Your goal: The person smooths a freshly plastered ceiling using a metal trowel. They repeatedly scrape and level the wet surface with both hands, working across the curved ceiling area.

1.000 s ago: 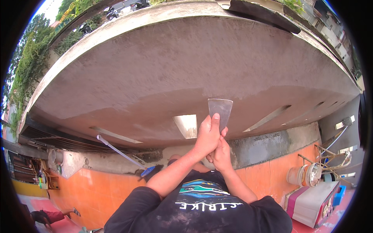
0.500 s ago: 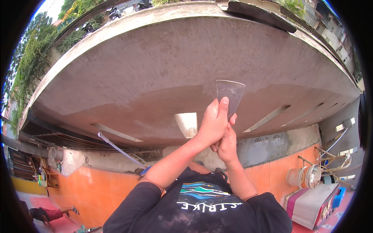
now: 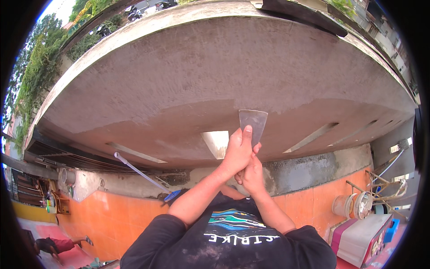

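Both hands gripped one putty knife: the left hand wrapped its handle with the thumb pressed up the blade's back, and the right hand closed just below it. The putty knife lay blade-flat against the grey ceiling slab, at the edge of the darker band. A good pass probably called for a shallow blade angle and even pressure. Below the slab ran one orange tiled wall.

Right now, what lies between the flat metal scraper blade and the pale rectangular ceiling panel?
Only bare grey plastered ceiling separates scraper blade and panel, head view.
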Action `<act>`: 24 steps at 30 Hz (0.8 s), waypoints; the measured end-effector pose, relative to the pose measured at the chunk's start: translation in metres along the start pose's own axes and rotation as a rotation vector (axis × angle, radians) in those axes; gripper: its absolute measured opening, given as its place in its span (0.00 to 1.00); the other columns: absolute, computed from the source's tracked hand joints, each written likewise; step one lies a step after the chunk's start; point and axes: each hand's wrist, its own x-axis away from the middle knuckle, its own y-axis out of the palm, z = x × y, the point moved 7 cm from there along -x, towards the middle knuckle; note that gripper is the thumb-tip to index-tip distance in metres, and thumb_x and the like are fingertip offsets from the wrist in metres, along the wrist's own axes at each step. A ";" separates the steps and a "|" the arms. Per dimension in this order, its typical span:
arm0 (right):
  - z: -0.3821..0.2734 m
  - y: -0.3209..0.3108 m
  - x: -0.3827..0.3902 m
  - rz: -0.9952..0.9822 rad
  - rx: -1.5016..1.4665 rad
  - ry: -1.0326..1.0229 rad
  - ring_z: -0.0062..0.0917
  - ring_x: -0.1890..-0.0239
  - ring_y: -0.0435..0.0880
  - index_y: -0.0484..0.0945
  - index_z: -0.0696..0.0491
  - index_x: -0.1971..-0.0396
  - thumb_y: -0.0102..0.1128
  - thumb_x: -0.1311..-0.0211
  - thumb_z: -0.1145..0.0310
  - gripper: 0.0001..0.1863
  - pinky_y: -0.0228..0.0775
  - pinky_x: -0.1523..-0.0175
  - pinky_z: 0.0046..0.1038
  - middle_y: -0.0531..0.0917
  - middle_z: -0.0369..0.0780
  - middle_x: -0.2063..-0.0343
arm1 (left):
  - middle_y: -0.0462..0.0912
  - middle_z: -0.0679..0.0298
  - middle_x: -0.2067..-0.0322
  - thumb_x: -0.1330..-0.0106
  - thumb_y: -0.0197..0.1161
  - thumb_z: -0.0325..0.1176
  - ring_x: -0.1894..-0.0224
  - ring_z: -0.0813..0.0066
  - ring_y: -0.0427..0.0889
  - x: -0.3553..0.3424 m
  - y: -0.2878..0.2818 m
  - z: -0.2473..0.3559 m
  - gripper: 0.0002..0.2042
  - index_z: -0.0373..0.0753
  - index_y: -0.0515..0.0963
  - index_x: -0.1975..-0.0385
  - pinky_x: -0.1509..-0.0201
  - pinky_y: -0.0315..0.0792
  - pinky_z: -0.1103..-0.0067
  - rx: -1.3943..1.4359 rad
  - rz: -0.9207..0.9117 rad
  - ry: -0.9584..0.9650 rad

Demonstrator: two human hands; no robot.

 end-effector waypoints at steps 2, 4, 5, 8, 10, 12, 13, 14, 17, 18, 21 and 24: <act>-0.016 0.008 -0.009 -0.027 0.012 -0.076 0.13 0.89 0.65 0.68 0.55 0.55 0.35 0.22 0.52 0.21 0.56 0.85 0.18 0.70 0.32 0.84 | 0.72 0.67 0.80 0.22 0.40 0.51 0.81 0.85 0.66 -0.004 0.001 0.019 0.21 0.37 0.66 0.65 0.76 0.66 0.84 -0.023 -0.003 0.088; -0.044 0.020 -0.024 -0.126 0.032 -0.241 0.13 0.88 0.65 0.67 0.54 0.58 0.36 0.22 0.53 0.18 0.55 0.84 0.18 0.70 0.32 0.83 | 0.73 0.67 0.80 0.22 0.40 0.51 0.81 0.86 0.66 -0.008 0.002 0.048 0.21 0.37 0.67 0.64 0.76 0.66 0.84 -0.030 0.023 0.219; -0.052 0.020 -0.028 -0.113 0.042 -0.234 0.13 0.88 0.65 0.67 0.53 0.57 0.36 0.22 0.53 0.18 0.56 0.84 0.18 0.70 0.32 0.83 | 0.73 0.67 0.80 0.22 0.40 0.51 0.81 0.86 0.66 -0.009 0.005 0.059 0.21 0.37 0.67 0.64 0.76 0.66 0.84 -0.017 0.004 0.237; -0.075 0.021 -0.033 -0.166 0.033 -0.273 0.13 0.88 0.65 0.67 0.54 0.55 0.36 0.23 0.50 0.21 0.56 0.84 0.18 0.70 0.32 0.84 | 0.73 0.67 0.79 0.22 0.40 0.51 0.81 0.86 0.66 -0.012 0.013 0.082 0.21 0.37 0.67 0.63 0.75 0.66 0.85 0.006 -0.041 0.285; -0.071 0.018 -0.016 -0.171 0.049 -0.264 0.13 0.90 0.64 0.68 0.55 0.52 0.34 0.24 0.45 0.27 0.54 0.86 0.18 0.68 0.31 0.87 | 0.73 0.67 0.79 0.22 0.40 0.51 0.81 0.86 0.66 -0.002 0.020 0.068 0.21 0.37 0.67 0.63 0.75 0.66 0.85 0.013 -0.053 0.204; -0.051 0.009 0.000 -0.124 0.043 -0.154 0.13 0.90 0.64 0.68 0.55 0.54 0.34 0.23 0.47 0.24 0.55 0.85 0.18 0.69 0.31 0.86 | 0.73 0.67 0.79 0.22 0.40 0.51 0.81 0.86 0.66 0.007 0.020 0.042 0.21 0.37 0.67 0.62 0.75 0.66 0.85 0.051 -0.045 0.132; -0.040 0.003 0.006 -0.103 0.036 -0.107 0.14 0.89 0.65 0.68 0.55 0.56 0.34 0.22 0.50 0.22 0.56 0.84 0.18 0.69 0.32 0.85 | 0.72 0.67 0.79 0.22 0.40 0.51 0.80 0.86 0.66 0.008 0.018 0.028 0.21 0.37 0.67 0.62 0.75 0.66 0.85 0.070 -0.036 0.087; -0.031 0.000 0.010 -0.103 -0.010 -0.080 0.14 0.88 0.66 0.68 0.55 0.59 0.34 0.22 0.52 0.20 0.58 0.83 0.18 0.70 0.33 0.84 | 0.72 0.67 0.79 0.22 0.40 0.51 0.80 0.86 0.66 0.009 0.016 0.010 0.21 0.38 0.67 0.62 0.75 0.66 0.85 0.076 -0.017 0.001; -0.008 -0.012 0.009 -0.045 0.009 -0.006 0.14 0.88 0.66 0.68 0.55 0.61 0.35 0.22 0.54 0.20 0.57 0.83 0.19 0.70 0.33 0.84 | 0.71 0.67 0.79 0.22 0.39 0.51 0.80 0.86 0.65 0.004 0.009 -0.009 0.20 0.38 0.66 0.62 0.76 0.65 0.84 0.069 0.005 0.028; -0.004 -0.013 0.009 -0.039 0.002 0.009 0.14 0.88 0.66 0.68 0.55 0.61 0.35 0.21 0.54 0.19 0.57 0.83 0.19 0.70 0.33 0.84 | 0.71 0.67 0.79 0.22 0.39 0.51 0.80 0.86 0.65 0.004 0.007 -0.015 0.20 0.38 0.66 0.62 0.76 0.65 0.84 0.057 0.018 0.009; -0.004 -0.008 0.005 -0.045 -0.006 0.007 0.13 0.88 0.65 0.68 0.55 0.61 0.36 0.22 0.55 0.19 0.56 0.84 0.19 0.70 0.33 0.83 | 0.71 0.68 0.80 0.21 0.39 0.48 0.80 0.85 0.65 0.001 0.002 -0.015 0.20 0.36 0.66 0.64 0.75 0.65 0.82 0.063 0.030 -0.024; -0.010 -0.001 -0.001 0.000 -0.018 0.064 0.13 0.87 0.66 0.67 0.55 0.61 0.37 0.22 0.55 0.18 0.56 0.84 0.19 0.71 0.33 0.83 | 0.71 0.68 0.80 0.21 0.39 0.48 0.79 0.84 0.66 -0.002 0.003 -0.001 0.20 0.36 0.66 0.65 0.75 0.65 0.82 0.018 0.022 -0.052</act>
